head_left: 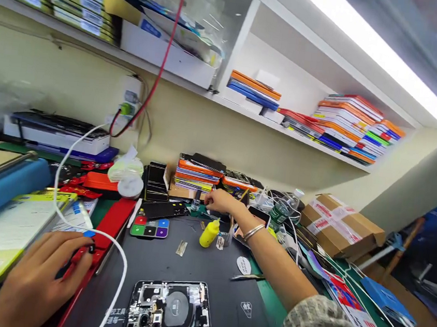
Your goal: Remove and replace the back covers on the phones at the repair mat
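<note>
My left hand (45, 275) is at the lower left, with a small black part (91, 248) pinched between thumb and forefinger. My right hand (223, 201) reaches to the back of the dark work mat (176, 266). Its fingers are curled together beside a small glass bottle with a black cap (196, 201); what they hold, if anything, I cannot make out. A yellow squeeze bottle (209, 233) stands just in front of that hand. Nearest me lies an opened phone (170, 308), its inner parts and round coil exposed. A thin metal tool (247, 278) rests right of centre.
A white cable (123, 268) loops across the mat's left side. Beside it are a red tray (116, 220) and a colored-square pad (150, 227). Stacked phone parts (199, 174), a plastic bottle (282, 209) and a cardboard box (341, 223) line the back. A shelf (303, 138) hangs above.
</note>
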`<move>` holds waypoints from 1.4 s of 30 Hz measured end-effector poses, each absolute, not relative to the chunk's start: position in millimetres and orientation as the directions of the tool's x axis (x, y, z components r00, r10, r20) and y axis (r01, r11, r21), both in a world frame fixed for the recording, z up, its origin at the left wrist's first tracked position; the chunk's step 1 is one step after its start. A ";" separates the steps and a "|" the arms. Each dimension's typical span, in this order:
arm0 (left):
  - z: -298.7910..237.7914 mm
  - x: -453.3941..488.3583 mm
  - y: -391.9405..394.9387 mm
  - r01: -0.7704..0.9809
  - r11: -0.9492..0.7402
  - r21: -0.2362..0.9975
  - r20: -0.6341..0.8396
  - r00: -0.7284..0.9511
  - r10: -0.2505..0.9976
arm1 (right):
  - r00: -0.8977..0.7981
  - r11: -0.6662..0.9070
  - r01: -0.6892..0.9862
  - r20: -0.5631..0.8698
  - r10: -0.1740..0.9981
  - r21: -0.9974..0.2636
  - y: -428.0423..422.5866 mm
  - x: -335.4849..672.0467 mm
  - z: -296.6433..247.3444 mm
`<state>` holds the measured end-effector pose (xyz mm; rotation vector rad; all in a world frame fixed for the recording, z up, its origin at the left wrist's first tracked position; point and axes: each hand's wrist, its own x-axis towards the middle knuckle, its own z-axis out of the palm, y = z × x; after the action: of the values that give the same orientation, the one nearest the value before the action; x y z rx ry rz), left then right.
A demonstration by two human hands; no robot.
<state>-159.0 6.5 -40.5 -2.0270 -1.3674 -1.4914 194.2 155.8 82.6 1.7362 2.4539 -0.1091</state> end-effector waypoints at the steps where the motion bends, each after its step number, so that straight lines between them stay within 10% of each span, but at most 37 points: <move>1: -37.5 -157.5 5.3 0.810 -0.537 0.235 0.864 0.080 0.498 | -0.323 0.337 0.941 -0.203 0.924 0.040 165.6 186.7 75.1; 9: -25.9 -152.7 3.2 0.855 -0.419 0.307 0.825 -0.020 0.564 | -0.361 0.397 0.911 -0.252 0.898 0.110 186.0 173.5 55.6; 19: -31.3 -157.5 3.2 0.870 -0.337 0.359 0.780 -0.082 0.621 | -0.494 0.502 0.863 0.310 0.812 0.060 142.5 184.5 102.7; 29: -37.3 -159.2 4.9 0.881 -0.342 0.326 0.807 -0.071 0.587 | -0.602 0.612 0.779 0.438 0.668 0.136 79.9 189.5 123.5; 42: -36.2 -158.2 5.6 0.891 -0.366 0.267 0.827 -0.017 0.562 | -0.258 0.281 0.960 0.412 0.874 0.006 116.3 239.1 109.6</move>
<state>-158.2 5.6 -36.2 -1.9242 -1.5170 -1.3355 239.1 116.3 109.6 2.0650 2.7596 0.4539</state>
